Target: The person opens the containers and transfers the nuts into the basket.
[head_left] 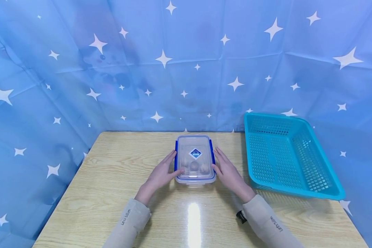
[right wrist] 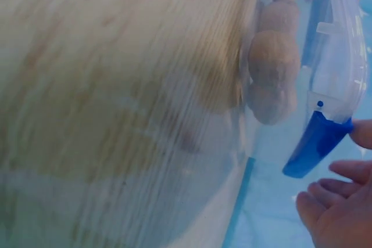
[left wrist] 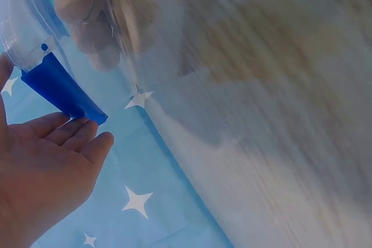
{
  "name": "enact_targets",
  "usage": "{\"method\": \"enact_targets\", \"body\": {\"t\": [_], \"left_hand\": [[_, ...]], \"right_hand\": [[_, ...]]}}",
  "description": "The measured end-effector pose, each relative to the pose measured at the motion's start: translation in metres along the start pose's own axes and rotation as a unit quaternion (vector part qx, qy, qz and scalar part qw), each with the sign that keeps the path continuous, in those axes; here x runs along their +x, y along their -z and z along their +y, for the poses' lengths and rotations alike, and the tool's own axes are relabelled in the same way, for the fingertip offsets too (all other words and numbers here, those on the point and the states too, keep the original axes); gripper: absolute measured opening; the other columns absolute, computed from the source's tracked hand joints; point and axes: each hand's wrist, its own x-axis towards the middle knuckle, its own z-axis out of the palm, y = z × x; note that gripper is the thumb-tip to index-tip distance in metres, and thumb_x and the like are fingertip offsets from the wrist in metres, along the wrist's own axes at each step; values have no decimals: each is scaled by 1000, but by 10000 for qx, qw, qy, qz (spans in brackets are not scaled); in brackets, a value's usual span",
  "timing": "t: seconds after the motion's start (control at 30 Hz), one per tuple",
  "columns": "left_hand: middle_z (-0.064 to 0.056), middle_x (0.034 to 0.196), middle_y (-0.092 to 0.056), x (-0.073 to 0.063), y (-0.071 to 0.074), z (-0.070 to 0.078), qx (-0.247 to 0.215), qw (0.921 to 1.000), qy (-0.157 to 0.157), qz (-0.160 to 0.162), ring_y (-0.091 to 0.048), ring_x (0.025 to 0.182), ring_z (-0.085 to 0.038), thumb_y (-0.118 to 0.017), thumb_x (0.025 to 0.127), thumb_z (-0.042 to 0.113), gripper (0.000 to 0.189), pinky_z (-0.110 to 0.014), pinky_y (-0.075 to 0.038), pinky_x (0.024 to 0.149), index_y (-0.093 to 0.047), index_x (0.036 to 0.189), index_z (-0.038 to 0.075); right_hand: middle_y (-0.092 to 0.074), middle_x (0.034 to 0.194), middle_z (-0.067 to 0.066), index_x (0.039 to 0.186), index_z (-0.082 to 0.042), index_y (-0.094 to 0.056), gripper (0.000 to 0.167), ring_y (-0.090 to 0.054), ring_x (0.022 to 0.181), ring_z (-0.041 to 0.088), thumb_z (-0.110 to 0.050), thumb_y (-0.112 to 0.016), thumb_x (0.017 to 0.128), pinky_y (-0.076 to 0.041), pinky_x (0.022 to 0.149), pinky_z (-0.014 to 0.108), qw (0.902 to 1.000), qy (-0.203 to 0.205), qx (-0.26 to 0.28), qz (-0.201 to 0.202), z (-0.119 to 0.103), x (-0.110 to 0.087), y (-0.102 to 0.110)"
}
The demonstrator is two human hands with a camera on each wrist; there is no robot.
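Note:
A clear plastic food box (head_left: 186, 143) with a blue-edged lid and a diamond label lies on the table between both hands. Several round brownish things (right wrist: 273, 56) show through its wall. My left hand (head_left: 159, 175) is at the box's left side, thumb over the lid, with nearly straight fingertips at a blue side latch (left wrist: 58, 88). On the opposite side my right hand (head_left: 230, 174) has its thumb at the other blue latch (right wrist: 317, 146), fingers loosely extended. Both latches stand angled outward from the box in the wrist views.
A turquoise plastic basket (head_left: 285, 158) with perforated walls stands on the right of the wooden table (head_left: 111, 193). A blue curtain with white stars (head_left: 192, 86) hangs behind the table and along its sides.

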Motion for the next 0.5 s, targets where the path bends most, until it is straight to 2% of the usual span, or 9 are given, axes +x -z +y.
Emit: {"method": "enact_targets", "body": {"t": [0.23, 0.3, 0.5], "left_hand": [[-5, 167, -22, 1, 0, 0, -176, 9998, 56, -49, -28, 152, -32, -61, 89, 63, 93, -52, -30, 122, -23, 160, 15], [-6, 167, -22, 0, 1, 1, -200, 9998, 57, -55, -28, 152, -32, -62, 89, 62, 93, -52, -29, 122, -23, 160, 15], [-4, 167, -21, 0, 0, 2, -311, 9995, 72, -53, -27, 152, -33, -64, 89, 59, 92, -52, -28, 123, -23, 160, 16]], "right_hand": [[-32, 160, 22, 154, -1, -32, 56, -33, 147, 42, -26, -48, 106, -33, 118, 58, 9982, -254, 540, -47, 1, -1, -5], [-35, 159, 23, 154, -1, -33, 56, -36, 145, 42, -24, -48, 106, -36, 117, 57, 9966, -306, 761, -38, 2, -1, -6], [-36, 158, 23, 155, 0, -30, 56, -41, 143, 40, -21, -48, 106, -42, 112, 49, 9863, -467, 1581, -47, 4, 0, -8]]}}
